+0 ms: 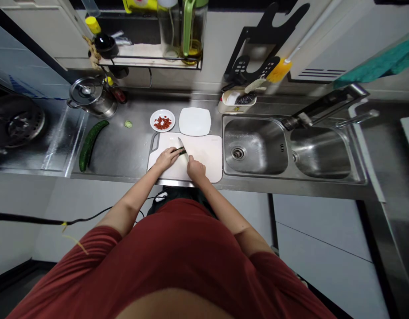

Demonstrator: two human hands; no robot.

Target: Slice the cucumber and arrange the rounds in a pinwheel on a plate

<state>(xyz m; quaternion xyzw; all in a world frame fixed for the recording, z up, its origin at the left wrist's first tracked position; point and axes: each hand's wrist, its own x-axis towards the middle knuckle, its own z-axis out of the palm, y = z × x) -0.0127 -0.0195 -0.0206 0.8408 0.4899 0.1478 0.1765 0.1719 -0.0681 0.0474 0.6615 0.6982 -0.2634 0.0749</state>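
My right hand (196, 169) is closed around the handle of a knife (181, 143), its blade pointing away from me and to the left. On the white cutting board (209, 155), my left hand (167, 159) presses its fingertips on a short dark green piece of cucumber (182, 151). The blade lies against or just over the right part of this piece; I cannot tell which. Just beyond the board are a white plate (195, 121) with nothing on it and a small round plate (154, 116) of chopped red pieces.
A whole cucumber (90, 144) and a pale green slice (128, 124) lie on the steel counter at left. Behind them stands a lidded pot (91, 97). To the right is a double sink (257, 164) with a faucet (324, 108). Bottles fill a wall rack (151, 62) above.
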